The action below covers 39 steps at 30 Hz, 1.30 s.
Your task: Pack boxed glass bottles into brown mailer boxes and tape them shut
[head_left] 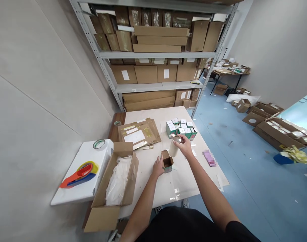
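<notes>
My left hand (pixel 158 167) rests against the left side of a small open box (pixel 167 162) with a green outside and brown inside, steadying it on the white table (pixel 181 181). My right hand (pixel 184 144) is closed round the top of a pale cylindrical item (pixel 173 148) with a shiny cap, held just above and to the right of the open box. A cluster of several closed white-and-green small boxes (pixel 181 127) stands just beyond my right hand.
A stack of flattened cardboard sheets (pixel 138 134) lies at the table's far left. An open carton of white wrapping (pixel 116 181) sits at left, beside a tape dispenser (pixel 79 174) and tape roll (pixel 99 144). Metal shelving with cartons (pixel 156 72) stands behind. Open cartons (pixel 277 129) litter the blue floor.
</notes>
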Tool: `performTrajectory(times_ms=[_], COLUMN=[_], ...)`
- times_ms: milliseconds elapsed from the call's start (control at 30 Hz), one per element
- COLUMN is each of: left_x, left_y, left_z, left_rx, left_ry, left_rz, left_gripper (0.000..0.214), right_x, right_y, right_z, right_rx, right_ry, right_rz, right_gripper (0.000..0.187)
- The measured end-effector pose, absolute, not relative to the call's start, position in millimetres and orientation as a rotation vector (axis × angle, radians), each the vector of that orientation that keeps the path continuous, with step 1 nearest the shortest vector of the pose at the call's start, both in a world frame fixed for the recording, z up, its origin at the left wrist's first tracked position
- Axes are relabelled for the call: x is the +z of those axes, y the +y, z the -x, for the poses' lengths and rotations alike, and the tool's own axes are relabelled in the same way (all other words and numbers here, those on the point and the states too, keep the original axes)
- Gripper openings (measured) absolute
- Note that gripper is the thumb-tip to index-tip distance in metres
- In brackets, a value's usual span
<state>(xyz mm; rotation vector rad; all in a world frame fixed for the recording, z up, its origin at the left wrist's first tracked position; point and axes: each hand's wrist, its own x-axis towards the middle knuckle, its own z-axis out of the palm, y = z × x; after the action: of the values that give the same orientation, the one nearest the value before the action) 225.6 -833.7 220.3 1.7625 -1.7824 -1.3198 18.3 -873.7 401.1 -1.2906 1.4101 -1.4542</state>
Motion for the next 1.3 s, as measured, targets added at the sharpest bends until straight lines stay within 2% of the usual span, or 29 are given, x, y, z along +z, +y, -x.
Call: performTrajectory(times_ms=[67, 200, 300, 467, 733, 867, 1000, 1167, 1300], left_x=[247, 315, 371, 434, 434, 437, 450, 460, 469], left_y=[-839, -846, -847, -846, -855, -867, -879, -882, -882], left_z=[-234, -241, -228, -192, -163, -168, -180, -185, -185], left_rx=[-1.305, -1.492, -1.355, -1.175, -1.082, -1.19, -1.268, -1.314, -1.207], left_ry=[-1.644, -1.311, -1.337, -1.379, -1.281, -1.183, -1.079, -1.106, -1.171], left_rz=[-1.777, -1.304, -1.083, -0.964, -1.049, -1.02, -0.931, -0.854, -0.88], left_gripper=[0.118, 0.095, 0.105, 0.113, 0.113, 0.118, 0.123, 0.117, 0.123], right_x=[416, 436, 444, 457, 457, 438, 425, 421, 422], right_y=[-875, -876, -874, -871, -877, -884, -875, -863, -861], right_z=[-20, -27, -32, -37, -28, -12, 1, -4, -15], right_rx=[-1.449, -1.455, -1.416, -1.367, -1.393, -1.336, -1.039, -0.984, -1.097], right_ry=[1.357, 1.256, 1.134, 1.088, 1.412, 1.155, 0.821, 0.671, 0.808], right_rz=[1.296, 1.305, 1.362, 1.436, 1.453, 1.322, 1.256, 1.192, 1.198], right_gripper=[0.052, 0.056, 0.06, 0.049, 0.056, 0.069, 0.072, 0.101, 0.111])
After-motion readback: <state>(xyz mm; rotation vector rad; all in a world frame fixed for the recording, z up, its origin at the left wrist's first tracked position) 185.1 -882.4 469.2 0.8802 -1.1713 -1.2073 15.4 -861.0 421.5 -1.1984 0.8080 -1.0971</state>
